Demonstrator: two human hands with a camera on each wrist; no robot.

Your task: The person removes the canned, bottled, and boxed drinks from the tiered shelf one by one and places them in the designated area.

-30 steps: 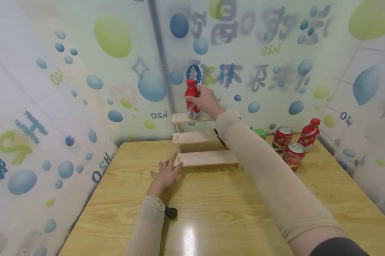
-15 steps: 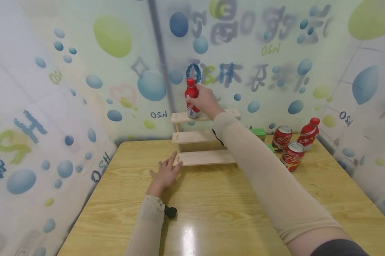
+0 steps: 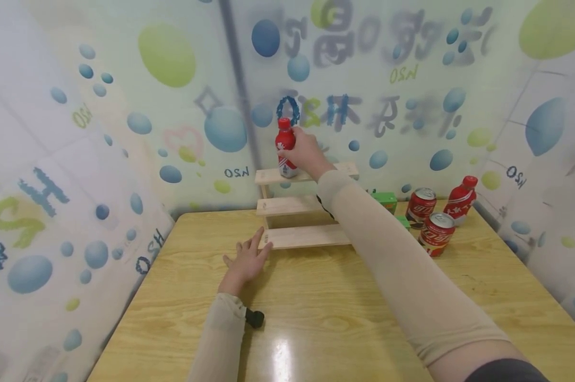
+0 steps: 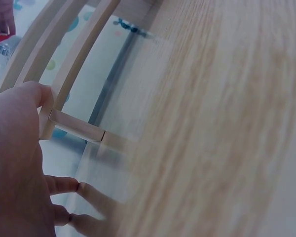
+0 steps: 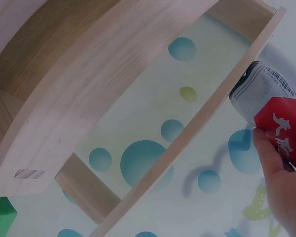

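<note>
My right hand grips a red plastic drink bottle by its side, thumb in front. Upright, the bottle stands at the left part of the top tier of a three-step wooden shelf. In the right wrist view the bottle's white base meets the edge of the top board. My left hand has its fingers spread and touches the left end of the lowest step. The left wrist view shows its thumb against the shelf's corner, other fingers on the table. Part of the shelf's right side is hidden behind my right forearm.
Right of the shelf on the wooden table stand a rear red can, a front red can and a second red bottle. A green box shows partly past my sleeve. Patterned curtain-like walls enclose the table.
My right forearm has shifted slightly left, uncovering more of the green items behind it. The bottle, the shelf and my left hand keep their places.
</note>
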